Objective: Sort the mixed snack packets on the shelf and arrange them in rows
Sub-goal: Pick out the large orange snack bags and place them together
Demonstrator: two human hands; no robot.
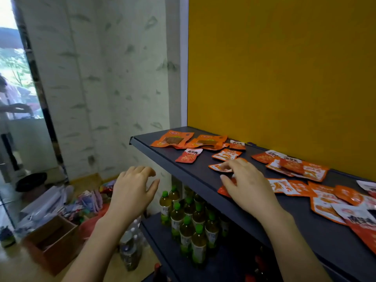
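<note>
Orange and white snack packets lie scattered on a dark shelf (205,178). Two larger orange packets (173,139) sit at its far left end, a small red packet (188,156) in front of them. More packets are heaped at the right (297,165) and near right (335,202). My right hand (244,184) rests over the shelf's front part, its fingertips touching a small orange packet (218,166); another packet (223,190) lies partly under its thumb. My left hand (134,188) hovers off the shelf's left front edge, fingers loosely curled, holding nothing.
A yellow back panel (284,68) rises behind the shelf. On the lower shelf stand several green-capped tea bottles (189,220). To the left on the floor are a cardboard box (50,241), clear water bottles (130,247) and loose clutter. A patterned wall (112,78) stands left.
</note>
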